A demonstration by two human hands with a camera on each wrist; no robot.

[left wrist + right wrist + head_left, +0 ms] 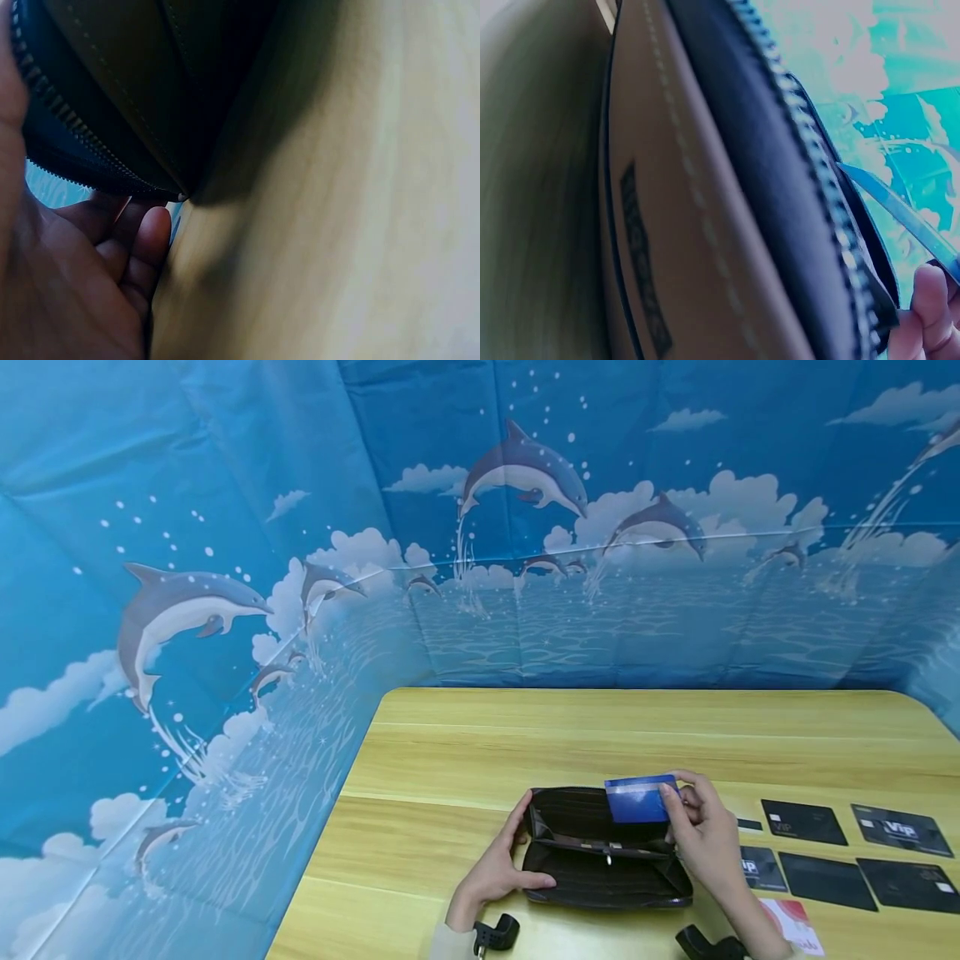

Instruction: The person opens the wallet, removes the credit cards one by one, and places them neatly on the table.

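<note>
A dark zip-around wallet (pixel 607 885) lies spread open on the table, its inner pockets and zip showing in the head view. My left hand (pixel 491 868) grips the wallet's left end, thumb on the near inside flap and fingers behind the far flap. In the left wrist view, fingers (pixel 142 247) touch the wallet's toothed zip edge (pixel 82 135). Between thumb and fingers my right hand (pixel 705 835) pinches a blue card (pixel 637 799) by its right end, at the wallet's far panel. The right wrist view shows the card (pixel 900 210) edge-on, beside the zip (pixel 810 142).
Right of the wallet, several cards lie in rows on the wooden table (pixel 450 752), among them a black card (pixel 804 822), a grey VIP card (pixel 900 831) and a pink and white card (pixel 793 925). A blue dolphin-print sheet (pixel 487 635) hangs behind the table.
</note>
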